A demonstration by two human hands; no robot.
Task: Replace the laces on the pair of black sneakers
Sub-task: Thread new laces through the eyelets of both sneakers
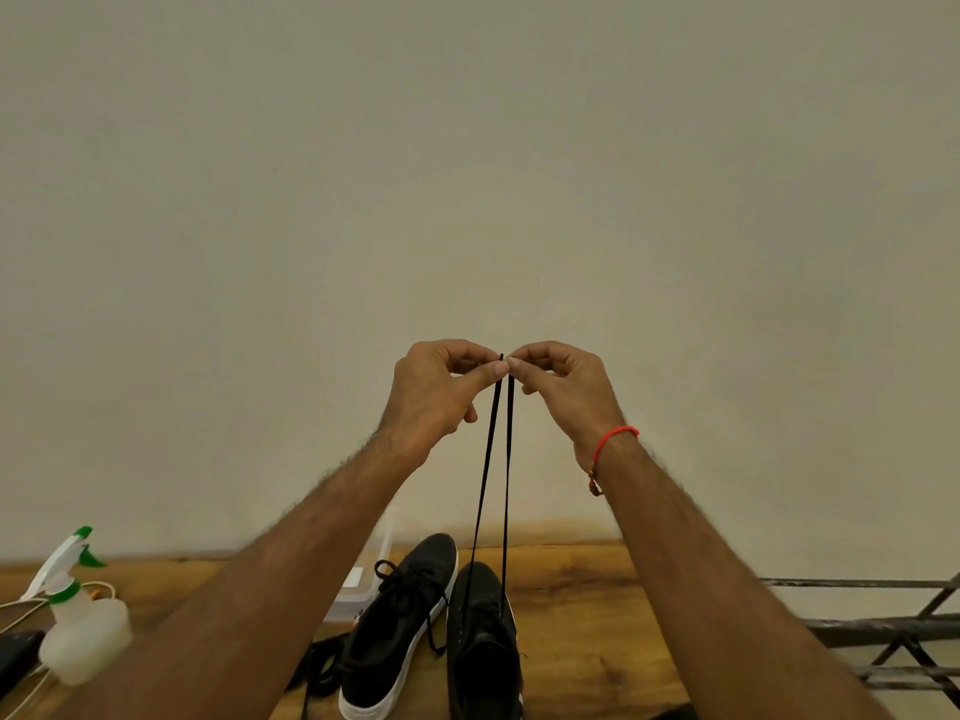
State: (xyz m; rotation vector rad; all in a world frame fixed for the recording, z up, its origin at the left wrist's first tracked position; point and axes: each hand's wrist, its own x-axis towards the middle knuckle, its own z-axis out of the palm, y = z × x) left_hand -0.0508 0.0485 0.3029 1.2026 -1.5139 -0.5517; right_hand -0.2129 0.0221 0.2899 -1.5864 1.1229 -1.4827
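Pinched between thumb and fingertips of both hands, two ends of a black lace (491,459) are held up together, left hand (434,394) and right hand (563,389) nearly touching, other fingers curled. Both strands run taut down to the right sneaker (483,646) on the wooden bench (582,615). Just left of it sits the left sneaker (395,626), laced, toe toward the bench's far edge. Clear plastic box (358,584) behind the left sneaker. Spray bottle (78,615) near the bench's left end. Red thread bracelet (613,439) on right wrist.
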